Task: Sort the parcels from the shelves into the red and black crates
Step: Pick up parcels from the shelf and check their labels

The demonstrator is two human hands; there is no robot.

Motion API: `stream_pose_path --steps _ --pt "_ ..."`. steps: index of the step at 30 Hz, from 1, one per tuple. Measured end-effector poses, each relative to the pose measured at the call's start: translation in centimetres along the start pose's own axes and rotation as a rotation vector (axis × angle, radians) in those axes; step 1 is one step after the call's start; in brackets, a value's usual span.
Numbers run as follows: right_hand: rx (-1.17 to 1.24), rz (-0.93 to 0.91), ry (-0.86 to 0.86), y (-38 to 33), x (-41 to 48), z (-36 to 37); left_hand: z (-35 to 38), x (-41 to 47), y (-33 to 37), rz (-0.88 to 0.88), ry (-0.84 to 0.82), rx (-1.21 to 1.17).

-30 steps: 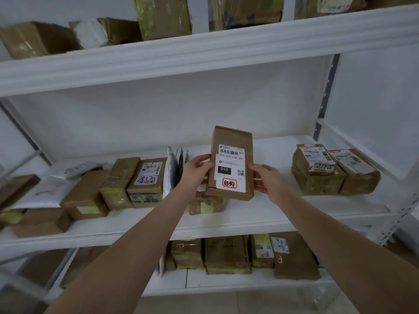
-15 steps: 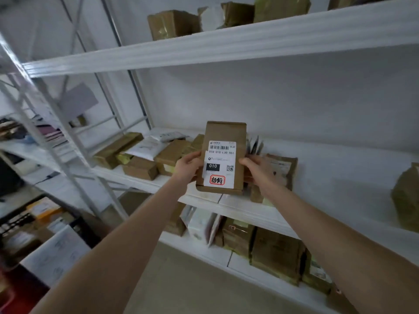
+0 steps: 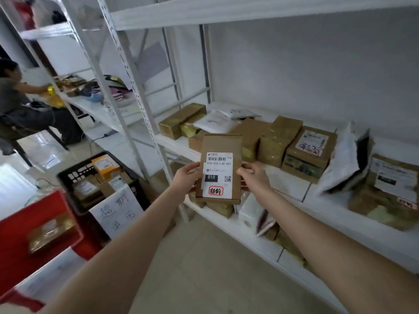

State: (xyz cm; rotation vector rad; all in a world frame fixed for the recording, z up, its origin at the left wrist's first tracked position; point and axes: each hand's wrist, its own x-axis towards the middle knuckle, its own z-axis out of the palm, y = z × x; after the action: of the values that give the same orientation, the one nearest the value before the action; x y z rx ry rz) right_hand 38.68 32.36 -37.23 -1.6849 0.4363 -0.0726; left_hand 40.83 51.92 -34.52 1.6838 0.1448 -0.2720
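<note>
The left hand point(image 3: 186, 177) gripped the left edge of a flat brown cardboard parcel point(image 3: 221, 143), thumb on its front, while the right hand point(image 3: 254, 177) pinched its right edge. The parcel was held upright in the air, white shipping label facing the camera, in front of the white metal shelf point(image 3: 292, 189). Behind it on that shelf lay more brown taped boxes and white mailer bags. To the lower left stood a black plastic crate point(image 3: 68, 177) holding several parcels, with a handwritten white paper sign point(image 3: 118, 211) on its side. Nearer the camera stood a red plastic crate point(image 3: 34, 214) with one brown parcel inside. A seated person point(image 3: 13, 98) was at far left.
</note>
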Motion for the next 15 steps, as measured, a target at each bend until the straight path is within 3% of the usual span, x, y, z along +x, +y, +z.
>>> stream_pose_path --steps 9,15 --pt "-0.088 0.098 -0.185 0.4 2.8 19.9 -17.6 5.2 -5.7 -0.136 0.071 0.054" --pt "-0.119 0.161 -0.337 0.9 4.3 31.1 -27.6 7.1 -9.0 -0.288 0.129 -0.05"
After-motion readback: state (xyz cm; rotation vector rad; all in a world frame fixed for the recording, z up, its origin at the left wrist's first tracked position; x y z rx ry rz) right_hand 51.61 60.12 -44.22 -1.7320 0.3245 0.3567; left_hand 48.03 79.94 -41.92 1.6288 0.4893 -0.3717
